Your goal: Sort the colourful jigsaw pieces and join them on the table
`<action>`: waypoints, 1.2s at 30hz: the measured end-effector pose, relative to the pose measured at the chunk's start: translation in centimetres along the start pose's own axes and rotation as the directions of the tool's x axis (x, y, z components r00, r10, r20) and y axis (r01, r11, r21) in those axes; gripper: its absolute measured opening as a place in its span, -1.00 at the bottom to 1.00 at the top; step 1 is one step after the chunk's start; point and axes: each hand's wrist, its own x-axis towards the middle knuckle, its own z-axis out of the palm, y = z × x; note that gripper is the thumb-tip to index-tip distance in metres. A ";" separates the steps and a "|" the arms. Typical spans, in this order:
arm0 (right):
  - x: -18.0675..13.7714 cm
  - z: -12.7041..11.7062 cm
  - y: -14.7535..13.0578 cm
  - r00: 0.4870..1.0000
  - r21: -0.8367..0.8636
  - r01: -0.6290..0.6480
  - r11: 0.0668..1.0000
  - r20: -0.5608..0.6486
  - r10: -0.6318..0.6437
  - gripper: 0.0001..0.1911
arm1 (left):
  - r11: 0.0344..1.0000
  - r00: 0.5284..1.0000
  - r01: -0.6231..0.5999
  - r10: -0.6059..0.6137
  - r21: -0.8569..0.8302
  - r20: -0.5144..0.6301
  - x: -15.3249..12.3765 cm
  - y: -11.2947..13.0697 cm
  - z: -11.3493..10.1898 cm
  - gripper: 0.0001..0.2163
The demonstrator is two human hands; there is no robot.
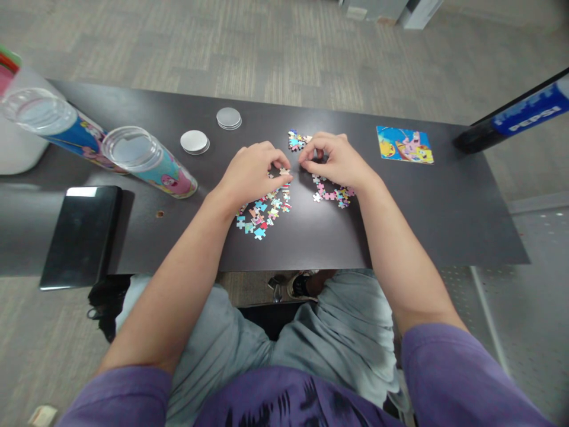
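My left hand (255, 173) is over a loose pile of jigsaw puzzle pieces (262, 214), mostly light blue, pink and white. Its fingers are bent, with a gap between thumb and forefinger where a pale piece shows beneath. My right hand (334, 158) has its thumb and fingertips pinched together; whatever they hold is too small to make out. Just beyond those fingertips lies a small cluster of puzzle pieces (295, 140), blue and yellow. Pinkish pieces (329, 194) lie under and in front of the right hand, partly hidden by it.
A cartoon picture card (405, 144) lies to the right, near a Pepsi-labelled cylinder (531, 115). At left stand two clear-topped cartoon tubes (153, 166) (66, 133), with round silvery lids (229, 117) (194, 141) nearby. A black flat device (82, 234) overhangs the table's (302, 243) front edge.
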 end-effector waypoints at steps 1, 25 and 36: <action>0.0 0.0 0.1 1.000 -0.011 0.006 1.000 -0.006 -0.006 -0.95 | 1.000 1.000 0.009 -0.009 -0.001 -0.011 0.0 0.0 0.1 -0.84; -0.3 0.8 -0.2 0.994 -0.229 -0.102 0.968 -0.052 0.093 -0.68 | 0.941 0.999 0.011 -0.027 -0.338 -0.043 0.0 -0.9 -0.5 -0.64; 0.2 1.9 0.4 0.989 -0.238 -0.108 0.965 -0.121 0.081 -0.71 | 0.994 0.988 0.037 -0.052 -0.104 -0.148 0.2 -1.1 0.3 -0.81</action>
